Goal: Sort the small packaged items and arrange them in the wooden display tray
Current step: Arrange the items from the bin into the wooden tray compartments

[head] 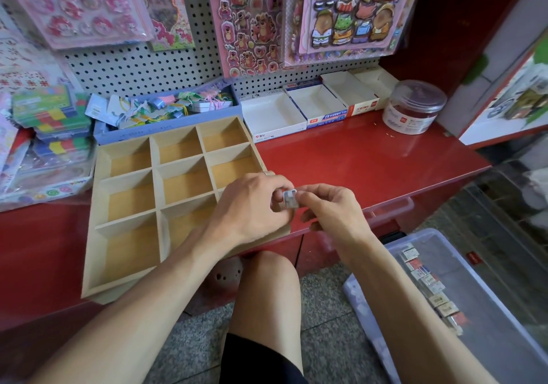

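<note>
I have both hands over the near right corner of the wooden display tray (130,176), and between them is one small packaged item (290,199), a little grey-white block in glossy wrap. The left hand (252,205) pinches it with curled fingers from the left, and the right hand (329,208) grips it from the right, fingers curled in around it. I judge this to be the sorting step: I am checking the piece before choosing a compartment. Every cell of the tray I can see is bare; the near right cell is hidden under my hands. The tray is pale, smooth wood, a three-by-three grid with thin upright dividers, resting on the glossy red desk (370,158) with its near edge overhanging. Next I need to release one hand and lower the packet flat into a cell without clipping a divider. More packets (427,283), boxy and paper-labelled, lie in a row in the clear plastic bin (504,288) on the floor at near right.
</note>
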